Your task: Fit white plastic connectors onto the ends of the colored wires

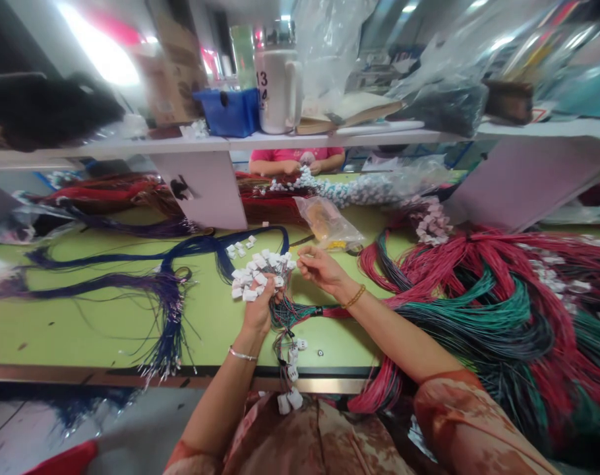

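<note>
Evidently, the work in hand is close finger handling of white connectors (253,274) on thin wires. The left hand (259,311) is closed around the wires just behind the clustered connectors, its thumb pressing on them, above the green surface (102,330). The right hand (324,270) is held just beside the cluster, thumb and index finger in a narrow pinch; whether a wire end or anything else is between the tips, I cannot tell. As I judge it, the next move calls for a steady left grip that keeps the connector faces turned outward, and a light, exact pinch from the right, since the housings are small and crowded.

The connectors look like hard, boxy plastic, jumbled at many angles. Their wires gather into a slim, multicoloured bundle with a black tie (318,311) around it. More connectors (293,359) dangle past the near edge, and a few loose ones (239,249) lie behind the cluster. To the left, dark blue wires (171,307) spread into frayed-looking ends; to the right, glossy red wires (423,274) and green wires (478,310) sweep in thick, supple curves. A crinkled clear bag (327,223) with something yellow inside lies beyond the right hand. Farther off, below the shelf (330,140), a co-worker's hands (300,166) are near a heap of small pale pieces (349,191).
</note>
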{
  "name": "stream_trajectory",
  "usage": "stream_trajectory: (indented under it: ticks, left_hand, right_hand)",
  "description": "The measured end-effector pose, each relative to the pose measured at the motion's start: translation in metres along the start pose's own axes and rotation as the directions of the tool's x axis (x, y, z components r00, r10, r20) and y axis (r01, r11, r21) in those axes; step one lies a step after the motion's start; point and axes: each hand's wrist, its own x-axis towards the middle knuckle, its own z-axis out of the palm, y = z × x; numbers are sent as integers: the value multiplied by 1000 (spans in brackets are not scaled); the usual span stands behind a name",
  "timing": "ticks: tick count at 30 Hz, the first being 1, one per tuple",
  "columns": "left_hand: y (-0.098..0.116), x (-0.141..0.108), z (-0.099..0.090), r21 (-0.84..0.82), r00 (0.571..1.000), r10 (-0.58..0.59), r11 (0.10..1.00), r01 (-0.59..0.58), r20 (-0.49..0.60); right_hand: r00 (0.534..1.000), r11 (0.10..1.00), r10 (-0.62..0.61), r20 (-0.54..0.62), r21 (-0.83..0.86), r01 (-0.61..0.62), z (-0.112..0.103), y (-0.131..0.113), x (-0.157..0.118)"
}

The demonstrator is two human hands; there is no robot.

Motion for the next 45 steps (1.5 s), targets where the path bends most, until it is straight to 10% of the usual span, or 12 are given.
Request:
stream_trajectory:
  ticks: [14,45]
  left_hand:
    - [1,-1,-3,-6,996,1,1000,-1,86]
    - [-2,1,-1,-3,998,8,1000,-8,62]
  right_hand:
    - [993,993,43,106,109,-55,13,-2,-22]
    - [994,998,-63,-85,-15,62,16,-3,-26]
